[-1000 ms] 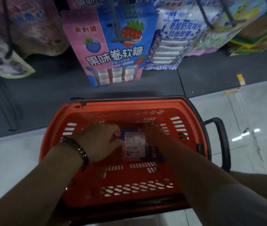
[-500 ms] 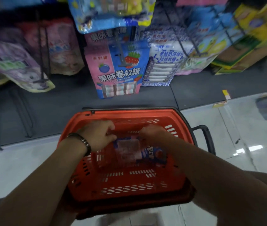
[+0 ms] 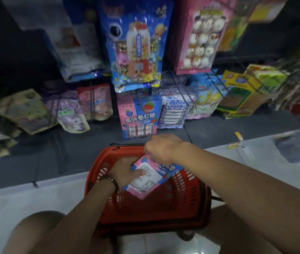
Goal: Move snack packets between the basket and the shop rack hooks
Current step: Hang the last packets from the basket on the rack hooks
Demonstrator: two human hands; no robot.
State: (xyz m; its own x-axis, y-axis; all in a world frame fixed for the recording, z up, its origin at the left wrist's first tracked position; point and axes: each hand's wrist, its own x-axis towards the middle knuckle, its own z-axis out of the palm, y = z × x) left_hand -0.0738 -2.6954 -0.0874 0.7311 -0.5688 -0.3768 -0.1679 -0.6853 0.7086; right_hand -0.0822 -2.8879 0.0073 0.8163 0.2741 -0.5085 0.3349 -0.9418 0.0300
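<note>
Glossy white floor tiles (image 3: 17, 202) meet a dark grey plinth (image 3: 35, 158), dimly lit.

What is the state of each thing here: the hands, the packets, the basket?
basket, upright on the floor
snack packet, tilted over the basket
left hand, grips the packet's side
right hand, pinches its top edge
matching packet, hangs on a rack hook
</note>
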